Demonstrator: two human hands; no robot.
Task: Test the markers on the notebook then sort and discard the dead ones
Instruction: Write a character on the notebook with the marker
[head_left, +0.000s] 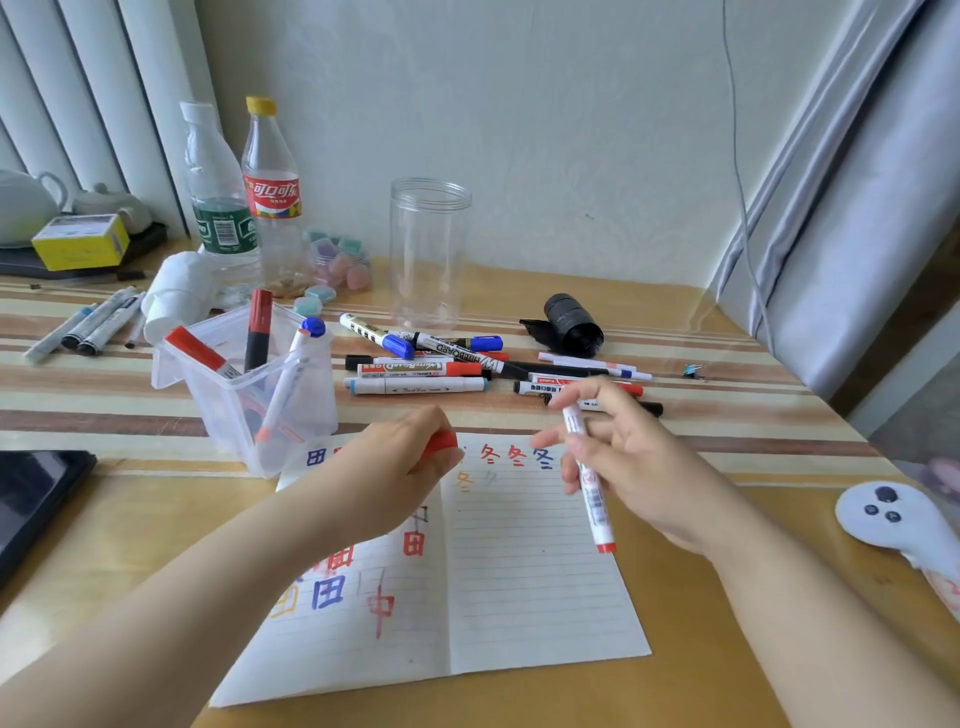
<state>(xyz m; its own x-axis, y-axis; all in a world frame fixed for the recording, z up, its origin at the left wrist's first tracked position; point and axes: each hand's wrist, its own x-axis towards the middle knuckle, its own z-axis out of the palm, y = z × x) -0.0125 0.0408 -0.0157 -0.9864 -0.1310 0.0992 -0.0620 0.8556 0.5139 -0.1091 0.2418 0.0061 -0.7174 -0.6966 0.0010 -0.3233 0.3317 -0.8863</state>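
Inside, clear bin (291, 395) holds three markers (258, 338) — tall jar (428, 254) sits bare.

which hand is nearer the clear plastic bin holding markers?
Left. The left hand, closed on a red cap, sits just right of the clear bin. The right hand, holding a marker, is farther right over the notebook.

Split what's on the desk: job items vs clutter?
Job:
- right hand gripping a white marker
- left hand closed on a red cap
- notebook
- marker pile
- clear bin holding markers

Clutter:
- two bottles
- empty jar
- controller
- yellow box
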